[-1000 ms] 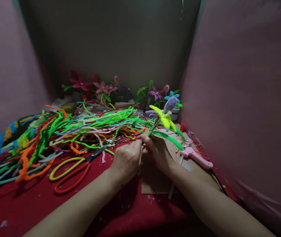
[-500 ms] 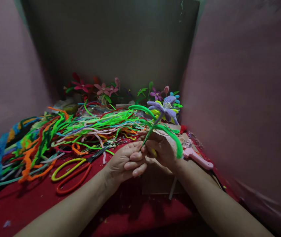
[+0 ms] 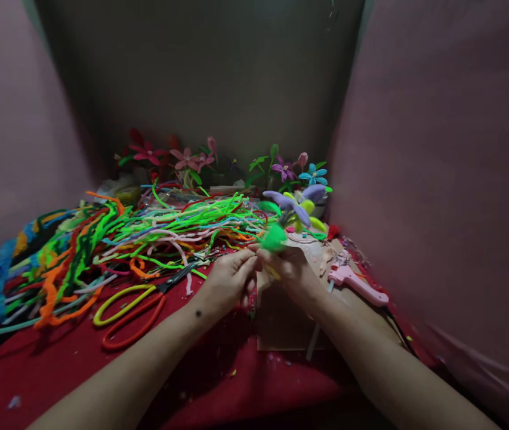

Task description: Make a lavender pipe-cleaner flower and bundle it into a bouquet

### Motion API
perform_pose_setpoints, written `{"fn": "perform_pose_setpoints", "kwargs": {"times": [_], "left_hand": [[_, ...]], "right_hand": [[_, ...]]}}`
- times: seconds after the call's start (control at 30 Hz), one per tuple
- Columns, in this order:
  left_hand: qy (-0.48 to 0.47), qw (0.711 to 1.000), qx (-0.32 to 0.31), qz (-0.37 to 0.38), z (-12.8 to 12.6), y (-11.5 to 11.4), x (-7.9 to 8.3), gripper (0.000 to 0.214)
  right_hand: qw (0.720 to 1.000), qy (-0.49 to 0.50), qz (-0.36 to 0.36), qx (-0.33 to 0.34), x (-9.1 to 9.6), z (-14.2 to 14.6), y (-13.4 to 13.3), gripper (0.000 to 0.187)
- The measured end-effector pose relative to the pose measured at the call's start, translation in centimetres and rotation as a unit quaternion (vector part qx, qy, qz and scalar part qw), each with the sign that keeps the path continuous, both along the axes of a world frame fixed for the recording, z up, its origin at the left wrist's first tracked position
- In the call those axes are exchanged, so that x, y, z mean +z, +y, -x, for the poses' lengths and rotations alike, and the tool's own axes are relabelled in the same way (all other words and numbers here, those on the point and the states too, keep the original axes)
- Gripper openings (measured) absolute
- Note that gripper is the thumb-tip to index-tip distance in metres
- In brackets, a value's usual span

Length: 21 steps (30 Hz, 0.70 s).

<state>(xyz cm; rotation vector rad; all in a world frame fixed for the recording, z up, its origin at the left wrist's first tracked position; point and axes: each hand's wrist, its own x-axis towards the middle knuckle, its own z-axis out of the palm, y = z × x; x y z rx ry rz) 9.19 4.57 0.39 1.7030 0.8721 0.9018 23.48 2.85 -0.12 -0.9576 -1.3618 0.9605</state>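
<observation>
A lilac pipe-cleaner flower point(image 3: 301, 212) tilts up and away above my hands. A green pipe-cleaner leaf point(image 3: 274, 237) on its stem is smeared by motion and covers part of the stem. My right hand point(image 3: 292, 273) is closed around the stem just below the leaf. Right beside it, my left hand point(image 3: 230, 278) has its fingers closed at the lower end of the stem, which is mostly hidden behind the fingers. Both hands are over the front of the table, fingertips nearly touching.
Scissors point(image 3: 131, 325) with yellow and red handles lie left of my hands. Behind them spreads a pile of coloured pipe cleaners point(image 3: 182, 221). To the right, a pink glue gun point(image 3: 357, 285) rests on cardboard point(image 3: 290, 328). Finished flowers point(image 3: 185, 160) stand along the back.
The lilac flower has turned about its stem, so its petals face differently. The long green leaf has swung from the right to in front of the stem. My left hand has rolled over, knuckles up.
</observation>
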Motion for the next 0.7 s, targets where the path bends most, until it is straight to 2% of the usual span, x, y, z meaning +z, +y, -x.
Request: {"fn": "perform_pose_setpoints", "kwargs": {"times": [0.03, 0.1, 0.17, 0.27, 0.4, 0.53, 0.7], "left_hand": [[-0.048, 0.995, -0.038, 0.073, -0.1, 0.0, 0.0, 0.026], [-0.157, 0.962, -0.1, 0.202, -0.1, 0.0, 0.0, 0.027], [-0.247, 0.918, -0.143, 0.274, -0.1, 0.1, -0.1, 0.025], [-0.307, 0.882, -0.179, 0.31, 0.0, 0.3, -0.1, 0.026], [-0.328, 0.864, -0.185, 0.334, -0.1, 0.4, -0.3, 0.03], [-0.31, 0.854, -0.148, 0.391, -0.8, 0.5, -1.3, 0.031], [-0.278, 0.853, -0.095, 0.432, -1.6, 0.7, -2.6, 0.035]], "right_hand": [[1.0, 0.001, 0.006, 0.005, 0.1, 0.0, 0.0, 0.013], [0.999, 0.003, 0.026, 0.027, 0.4, -0.1, -0.1, 0.012], [0.997, 0.0, 0.053, 0.057, 0.6, -0.4, -0.2, 0.014], [0.992, -0.01, 0.082, 0.096, 0.7, -1.0, -0.1, 0.024], [0.988, -0.011, 0.104, 0.117, 0.7, -1.6, -0.2, 0.025], [0.985, -0.044, 0.146, 0.079, 0.0, -2.1, -0.6, 0.024], [0.966, -0.186, 0.176, 0.038, -1.1, -2.7, -1.0, 0.036]]}}
